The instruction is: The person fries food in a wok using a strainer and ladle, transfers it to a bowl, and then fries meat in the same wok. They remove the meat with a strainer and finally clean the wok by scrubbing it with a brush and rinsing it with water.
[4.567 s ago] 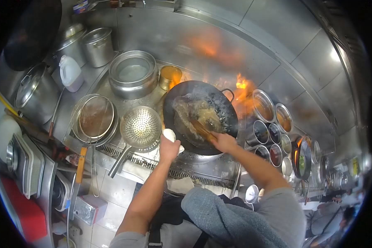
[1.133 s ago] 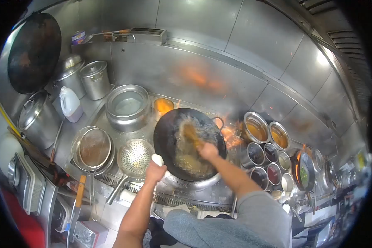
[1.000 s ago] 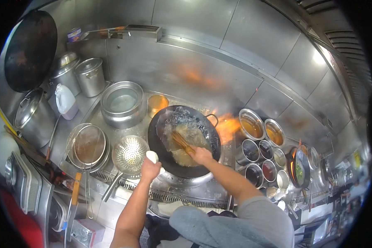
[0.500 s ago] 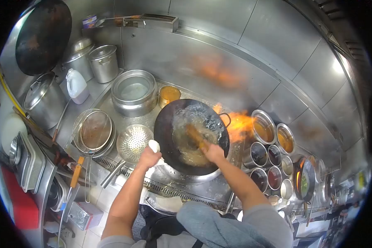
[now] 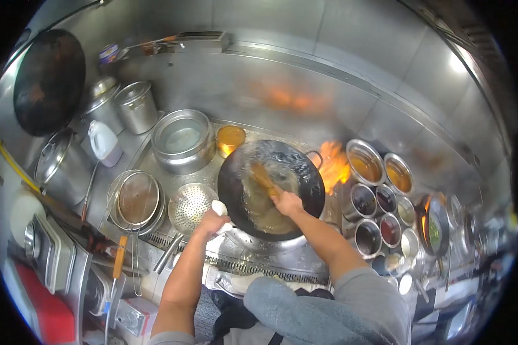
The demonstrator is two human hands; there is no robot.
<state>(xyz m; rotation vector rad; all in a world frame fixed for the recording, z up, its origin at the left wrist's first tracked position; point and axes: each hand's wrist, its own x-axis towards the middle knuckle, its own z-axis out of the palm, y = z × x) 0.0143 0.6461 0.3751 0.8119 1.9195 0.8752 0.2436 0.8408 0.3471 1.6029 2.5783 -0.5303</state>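
Note:
A large dark wok (image 5: 308,198) sits tilted on the burner with cloudy water (image 5: 265,215) swirling in it. My right hand (image 5: 288,204) is closed round a bamboo wok brush (image 5: 262,177), its bristle end down in the water. At the wok's left edge, my left hand (image 5: 213,223) is closed on a white cloth (image 5: 218,208). The part of the wok gripped through the cloth is hidden. Just left of that hand lies a perforated strainer ladle (image 5: 191,208), its handle towards me.
Flames (image 5: 332,167) rise beside the wok's right side. Several sauce containers (image 5: 364,200) stand at the right. At the left are a large water pot (image 5: 181,141), a small orange-filled pot (image 5: 231,138), a mesh strainer (image 5: 138,198) and a plastic jug (image 5: 105,141).
The brush has shifted up and left inside the wok with my right hand. My left hand stays at the wok's edge. The flames look smaller, and the camera view has shifted.

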